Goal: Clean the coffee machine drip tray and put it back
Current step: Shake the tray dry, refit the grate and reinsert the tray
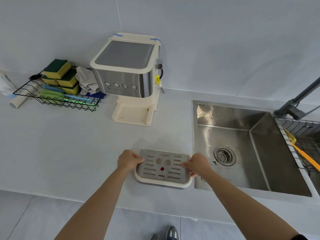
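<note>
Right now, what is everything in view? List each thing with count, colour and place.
Cream and steel coffee machine: one, back of counter.
Cream drip tray with steel grate: one, front of counter beside sink, held at both ends.
Stainless steel sink: one, right.
Grey faucet: one, behind sink.
Black wire basket: one, left of machine.
Yellow-green sponges: several, stacked in basket.
Grey cloth: one, between sponges and machine.
Yellow brush: one, on wire rack at far right.
Shoes: two, grey, on floor.
Left hand: on tray's left end.
Right hand: on tray's right end.
</note>
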A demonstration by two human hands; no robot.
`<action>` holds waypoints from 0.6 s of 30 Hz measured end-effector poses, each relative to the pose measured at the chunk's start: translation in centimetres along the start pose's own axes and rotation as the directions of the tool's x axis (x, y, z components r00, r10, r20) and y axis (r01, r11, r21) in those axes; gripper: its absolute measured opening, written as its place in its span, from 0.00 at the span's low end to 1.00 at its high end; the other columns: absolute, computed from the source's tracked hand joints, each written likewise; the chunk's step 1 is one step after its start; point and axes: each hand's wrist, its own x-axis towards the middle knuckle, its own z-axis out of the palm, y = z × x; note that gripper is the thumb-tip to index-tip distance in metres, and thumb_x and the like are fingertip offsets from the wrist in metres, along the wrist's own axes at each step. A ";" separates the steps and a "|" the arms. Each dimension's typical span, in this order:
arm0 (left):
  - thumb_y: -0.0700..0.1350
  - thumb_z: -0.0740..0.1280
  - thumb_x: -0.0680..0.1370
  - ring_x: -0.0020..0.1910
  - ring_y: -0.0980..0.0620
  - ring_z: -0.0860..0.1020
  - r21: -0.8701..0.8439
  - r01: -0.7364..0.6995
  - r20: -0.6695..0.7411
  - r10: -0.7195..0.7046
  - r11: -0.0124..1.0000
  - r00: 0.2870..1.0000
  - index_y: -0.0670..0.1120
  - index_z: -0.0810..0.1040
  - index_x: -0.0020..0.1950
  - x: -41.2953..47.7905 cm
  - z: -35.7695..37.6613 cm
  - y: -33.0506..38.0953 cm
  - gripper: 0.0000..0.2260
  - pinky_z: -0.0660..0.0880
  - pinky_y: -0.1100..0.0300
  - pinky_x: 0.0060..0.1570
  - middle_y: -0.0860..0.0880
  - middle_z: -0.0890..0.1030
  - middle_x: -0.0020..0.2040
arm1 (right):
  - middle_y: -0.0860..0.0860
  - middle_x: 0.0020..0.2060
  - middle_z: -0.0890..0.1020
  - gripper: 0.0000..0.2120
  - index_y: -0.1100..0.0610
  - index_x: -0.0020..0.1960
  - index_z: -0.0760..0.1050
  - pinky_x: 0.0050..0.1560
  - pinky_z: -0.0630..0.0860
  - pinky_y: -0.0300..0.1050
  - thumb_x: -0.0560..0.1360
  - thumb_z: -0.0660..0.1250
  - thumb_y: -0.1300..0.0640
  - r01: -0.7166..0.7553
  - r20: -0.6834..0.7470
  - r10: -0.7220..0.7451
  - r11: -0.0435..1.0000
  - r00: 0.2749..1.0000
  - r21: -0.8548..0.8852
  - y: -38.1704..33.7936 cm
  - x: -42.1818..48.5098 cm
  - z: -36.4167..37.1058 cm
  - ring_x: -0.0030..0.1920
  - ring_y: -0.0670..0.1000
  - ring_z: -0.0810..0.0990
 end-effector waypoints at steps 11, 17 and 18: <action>0.45 0.72 0.70 0.42 0.49 0.74 0.080 -0.041 -0.010 0.042 0.996 0.999 0.47 0.67 0.32 0.5 0.6 -0.5 0.14 0.70 0.57 0.42 0.52 0.73 0.34 | 0.59 0.38 0.85 0.16 0.67 0.46 0.77 0.43 0.82 0.46 0.70 0.72 0.52 -0.028 -0.037 0.026 0.998 0.999 -0.053 0.0 0.6 0.1 0.28 0.51 0.80; 0.46 0.73 0.69 0.42 0.48 0.74 0.089 -0.038 0.000 0.038 0.995 0.999 0.48 0.67 0.33 0.7 0.9 -1.0 0.15 0.71 0.55 0.45 0.52 0.73 0.34 | 0.54 0.27 0.80 0.16 0.61 0.33 0.71 0.36 0.80 0.41 0.69 0.72 0.51 -0.045 -0.056 0.042 0.997 0.998 -0.057 0.7 0.9 0.3 0.23 0.47 0.77; 0.46 0.73 0.69 0.43 0.48 0.74 0.084 -0.038 0.003 0.038 0.996 0.999 0.48 0.67 0.34 0.8 0.8 -1.1 0.14 0.71 0.54 0.46 0.52 0.73 0.35 | 0.55 0.30 0.82 0.17 0.61 0.33 0.71 0.35 0.79 0.40 0.69 0.72 0.51 -0.045 -0.054 0.042 0.997 0.998 -0.062 0.8 0.9 0.3 0.23 0.47 0.77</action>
